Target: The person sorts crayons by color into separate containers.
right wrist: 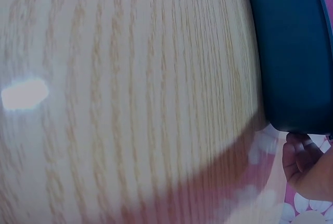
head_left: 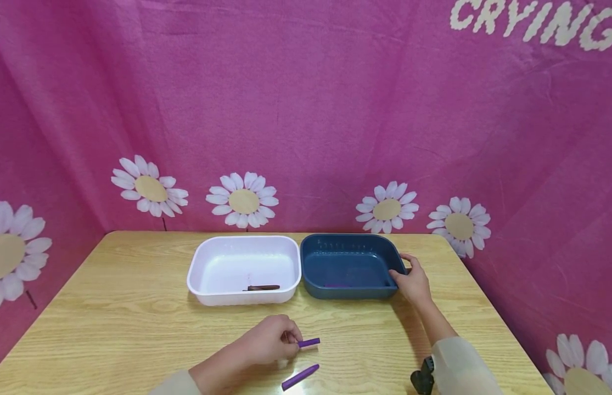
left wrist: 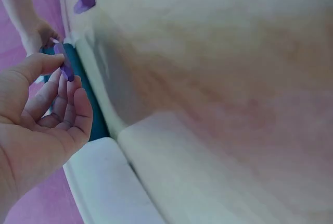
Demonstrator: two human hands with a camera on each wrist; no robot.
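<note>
My left hand point(head_left: 272, 339) pinches a purple crayon point(head_left: 310, 342) between thumb and fingers, just above the table. In the left wrist view, the held crayon point(left wrist: 63, 63) shows flat sides, and the other fingers curl loosely below it. A second purple crayon point(head_left: 300, 377) with a tapered end lies on the table near me. At the dark blue bin point(head_left: 349, 293), my right hand point(head_left: 414, 282) grips the right end, thumb over the rim and fingers outside. Inside that bin, a purple stick point(head_left: 337, 285) shows faintly behind the front wall.
Left of the blue bin and against it stands a white bin point(head_left: 241, 298) holding brown sticks point(head_left: 263, 287). Both are near the back of the wooden table point(head_left: 123, 307). A pink flowered cloth point(head_left: 306, 109) hangs behind and at the sides.
</note>
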